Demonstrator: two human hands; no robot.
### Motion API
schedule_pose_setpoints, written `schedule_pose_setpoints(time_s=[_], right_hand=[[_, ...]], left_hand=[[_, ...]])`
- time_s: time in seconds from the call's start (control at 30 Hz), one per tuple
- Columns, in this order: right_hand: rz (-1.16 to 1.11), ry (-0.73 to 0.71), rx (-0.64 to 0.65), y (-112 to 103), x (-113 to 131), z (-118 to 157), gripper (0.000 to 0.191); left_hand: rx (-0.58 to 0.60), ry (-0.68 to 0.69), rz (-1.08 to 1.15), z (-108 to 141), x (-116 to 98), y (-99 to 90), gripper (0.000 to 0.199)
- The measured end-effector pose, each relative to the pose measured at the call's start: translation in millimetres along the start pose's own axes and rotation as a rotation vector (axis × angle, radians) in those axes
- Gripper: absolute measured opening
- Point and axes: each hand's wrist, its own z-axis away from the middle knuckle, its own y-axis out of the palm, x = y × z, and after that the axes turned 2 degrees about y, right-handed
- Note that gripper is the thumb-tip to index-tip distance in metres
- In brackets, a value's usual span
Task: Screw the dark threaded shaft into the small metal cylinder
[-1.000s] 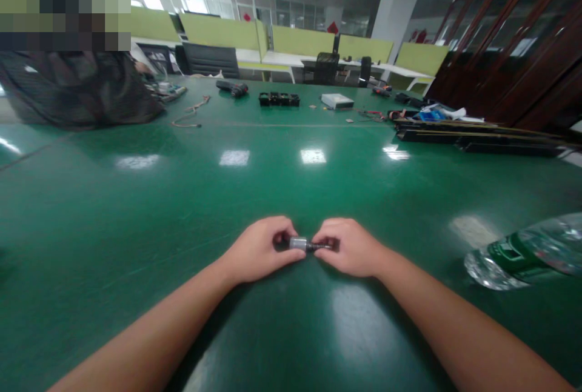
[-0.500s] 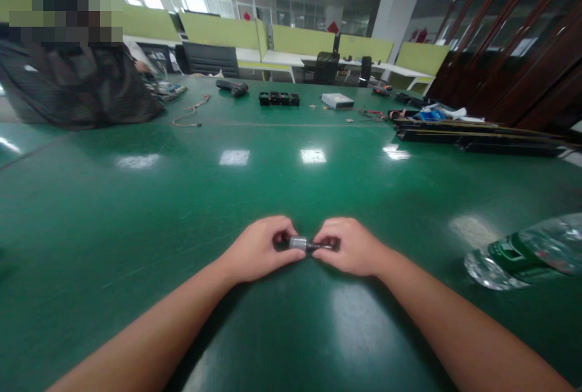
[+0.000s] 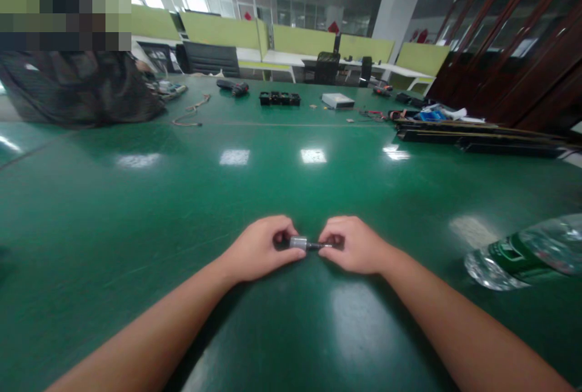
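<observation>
Low over the green table [image 3: 282, 186], my two hands hold a small grey cylinder with a thin dark rod between them. My left hand [image 3: 261, 252] is closed, thumb and fingers pinching the grey cylinder [image 3: 298, 242]. From the cylinder's right end the thin dark rod [image 3: 313, 246] runs to my right hand [image 3: 357, 246], whose thumb and fingertips are closed on it. The fingers hide both ends, and the exact kind of object is too small to tell.
A clear plastic bottle with a green label [image 3: 518, 255] lies at the right. Farther back are a black block-like part [image 3: 279, 99], a white flat box [image 3: 337, 100], a cord [image 3: 188, 112] and long dark strips [image 3: 477, 137]. A large dark mesh bag [image 3: 82, 89] stands far left.
My right hand has shifted slightly right, away from my left hand, and more of the thin dark rod shows between them. My left hand has stayed in place.
</observation>
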Motion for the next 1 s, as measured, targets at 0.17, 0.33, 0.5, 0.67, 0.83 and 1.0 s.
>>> schedule_pose_setpoints(time_s=[0.17, 0.33, 0.5, 0.67, 0.83, 1.0], right_hand=[[0.0, 0.002, 0.012, -2.0, 0.7, 0.4, 0.004], [0.01, 0.003, 0.015, -3.7, 1.6, 0.5, 0.003], [0.035, 0.002, 0.025, -5.5, -0.7, 1.0, 0.005], [0.025, 0.019, 0.033, -6.3, -3.6, 1.3, 0.005], [0.014, 0.029, 0.031, -6.9, -6.0, 1.6, 0.006], [-0.006, 0.039, 0.041, -8.7, -7.1, 2.2, 0.006]], left_hand=[[-0.001, -0.003, 0.01, -0.1, -1.1, -0.9, 0.025], [0.0, -0.003, 0.011, 0.2, -1.5, -1.8, 0.023], [-0.002, -0.001, 0.0, 0.4, -1.2, -2.2, 0.024], [0.003, -0.003, -0.004, 0.4, -1.3, -2.3, 0.025], [0.003, -0.004, 0.0, 0.4, -1.0, -2.4, 0.026], [-0.003, -0.002, 0.011, 0.5, -0.7, -2.6, 0.025]])
